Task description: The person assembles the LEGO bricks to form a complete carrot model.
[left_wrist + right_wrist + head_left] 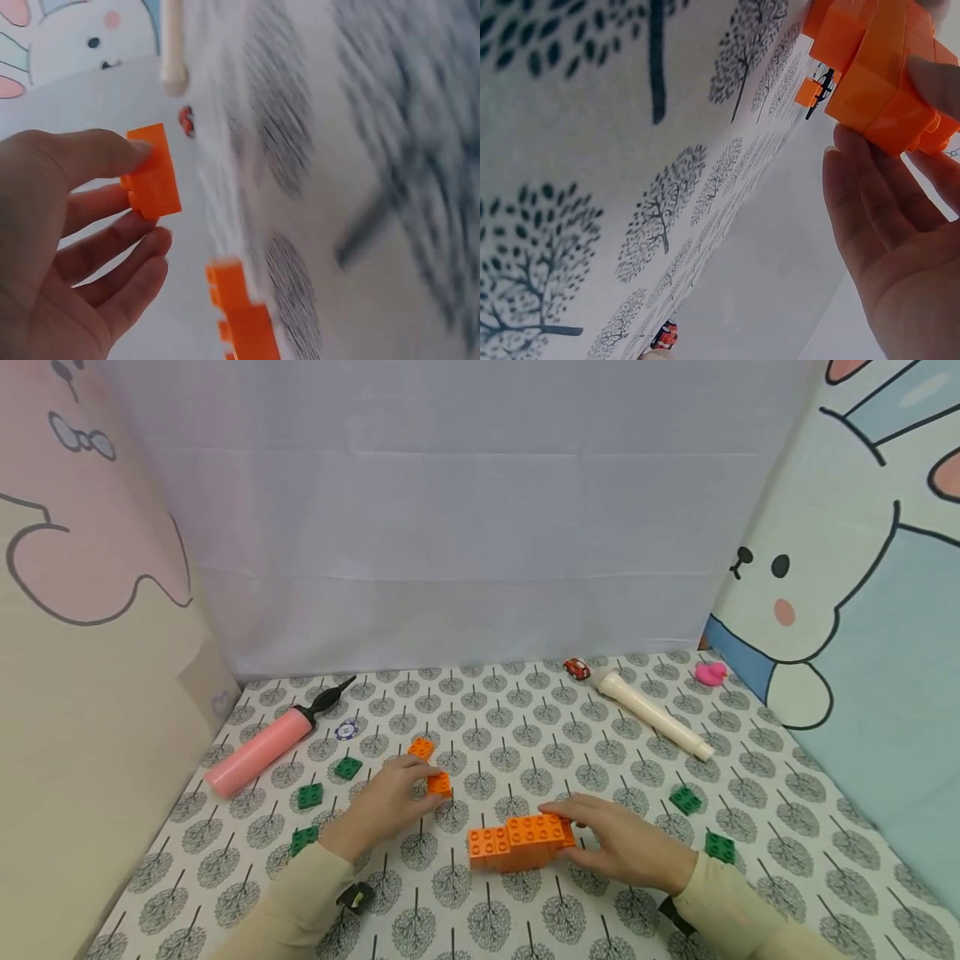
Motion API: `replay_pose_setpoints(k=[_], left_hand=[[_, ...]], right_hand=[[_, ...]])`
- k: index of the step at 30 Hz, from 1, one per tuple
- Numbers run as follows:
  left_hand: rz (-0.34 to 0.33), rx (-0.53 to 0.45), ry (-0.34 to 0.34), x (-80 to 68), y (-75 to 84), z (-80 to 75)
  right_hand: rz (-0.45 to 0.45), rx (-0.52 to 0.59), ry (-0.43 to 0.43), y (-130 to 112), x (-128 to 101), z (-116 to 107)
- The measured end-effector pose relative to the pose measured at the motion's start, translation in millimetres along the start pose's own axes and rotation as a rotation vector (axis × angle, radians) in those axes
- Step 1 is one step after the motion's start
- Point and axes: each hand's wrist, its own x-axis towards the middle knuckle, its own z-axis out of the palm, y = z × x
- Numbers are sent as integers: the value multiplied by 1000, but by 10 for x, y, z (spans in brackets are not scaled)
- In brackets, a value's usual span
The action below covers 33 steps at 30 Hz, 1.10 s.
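My left hand (393, 806) pinches an orange building brick (155, 171) between thumb and fingers; its studs face the palm in the left wrist view. Just beyond that hand, a second orange brick (421, 748) lies on the cloth. To the right, my right hand (618, 843) grips the right end of a stepped block of joined orange bricks (525, 843), thumb on the near side and fingers on the far side. Its studs point up in the head view. The left end of the block is lower than its middle.
Green bricks lie left (310, 796) and right (685, 800) of the hands. A pink balloon pump (262, 750) and a poker chip (347, 730) are at the left. Toward the back are a red toy car (577, 669), a cream tube (652, 714) and a pink rubber duck (711, 673).
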Motion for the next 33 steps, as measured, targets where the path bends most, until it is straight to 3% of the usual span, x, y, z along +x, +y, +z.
replay_pose_setpoints(k=[3, 7, 10, 19, 33], left_hand=[[67, -125, 34, -56, 174, -14], [212, -278, 70, -129, 394, -2], [266, -319, 60, -176, 523, 25], [264, -294, 21, -240, 681, 87], [244, -333, 9, -264, 657, 164]], right_hand=[[1, -2, 4, 3, -1, 7], [-11, 2, 14, 4, 1, 20], [-16, -1, 25, 11, 1, 34], [-20, -19, 51, 18, 3, 46], [-27, -6, 46, 12, 10, 48]])
